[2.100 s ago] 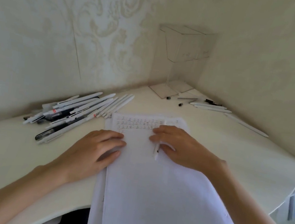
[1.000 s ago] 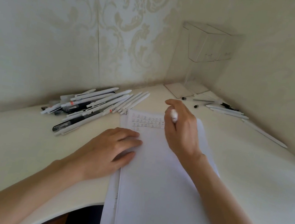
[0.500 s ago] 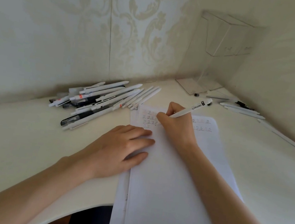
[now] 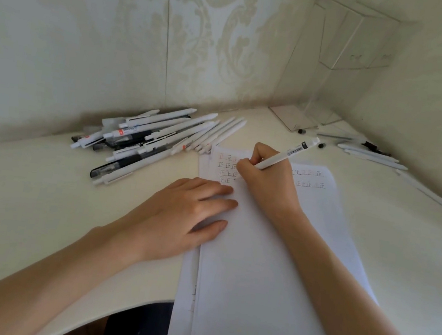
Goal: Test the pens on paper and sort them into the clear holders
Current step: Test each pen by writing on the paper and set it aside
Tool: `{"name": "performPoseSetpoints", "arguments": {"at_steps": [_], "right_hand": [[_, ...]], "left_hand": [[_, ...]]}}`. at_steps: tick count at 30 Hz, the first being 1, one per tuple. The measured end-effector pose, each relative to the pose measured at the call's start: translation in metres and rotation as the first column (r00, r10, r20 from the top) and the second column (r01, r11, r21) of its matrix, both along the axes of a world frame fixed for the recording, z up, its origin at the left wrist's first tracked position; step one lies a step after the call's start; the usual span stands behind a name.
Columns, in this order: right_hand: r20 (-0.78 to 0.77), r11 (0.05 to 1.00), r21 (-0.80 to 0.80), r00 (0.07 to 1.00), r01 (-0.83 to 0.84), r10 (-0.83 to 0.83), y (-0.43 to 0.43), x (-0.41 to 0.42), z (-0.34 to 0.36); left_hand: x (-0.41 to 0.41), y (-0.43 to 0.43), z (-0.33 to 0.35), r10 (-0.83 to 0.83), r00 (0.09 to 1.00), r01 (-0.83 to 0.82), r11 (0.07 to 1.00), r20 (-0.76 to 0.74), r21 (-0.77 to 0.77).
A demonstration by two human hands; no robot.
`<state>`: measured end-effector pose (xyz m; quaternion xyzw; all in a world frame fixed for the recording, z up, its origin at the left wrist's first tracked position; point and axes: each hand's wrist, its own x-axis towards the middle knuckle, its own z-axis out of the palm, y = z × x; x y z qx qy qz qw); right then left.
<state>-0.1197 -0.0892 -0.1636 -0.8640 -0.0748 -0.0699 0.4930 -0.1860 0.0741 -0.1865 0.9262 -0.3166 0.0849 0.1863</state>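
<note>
A white sheet of paper [image 4: 270, 273] lies on the desk with rows of small written characters near its top. My right hand [image 4: 266, 182] grips a white pen [image 4: 287, 154] in a writing hold, its tip down on the paper beside the characters. My left hand [image 4: 187, 213] lies flat on the paper's left edge, fingers straight. A pile of several white and black pens [image 4: 155, 138] lies to the left of the paper. The clear holders [image 4: 354, 41] stand on a transparent stand in the back right corner.
Several white pens [image 4: 372, 156] and small black caps [image 4: 301, 131] lie near the holder's base [image 4: 292, 117] on the right. One long white pen [image 4: 434, 197] lies along the right wall. The cream desk [image 4: 25, 196] has a curved front edge.
My right hand lifted the pen off the paper, turned it into a writing hold and set its tip near the written characters. My left hand stayed flat on the paper. The camera shifted.
</note>
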Motion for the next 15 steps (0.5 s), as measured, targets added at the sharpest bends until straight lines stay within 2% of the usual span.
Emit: {"name": "performPoseSetpoints", "arguments": {"at_steps": [15], "right_hand": [[-0.014,1.0,0.009,1.0,-0.013,0.013,-0.0012,-0.0013,0.0008]], "left_hand": [[-0.0012,0.0001,0.0012,0.01,1.0,-0.01,1.0,-0.014,0.009]]}}
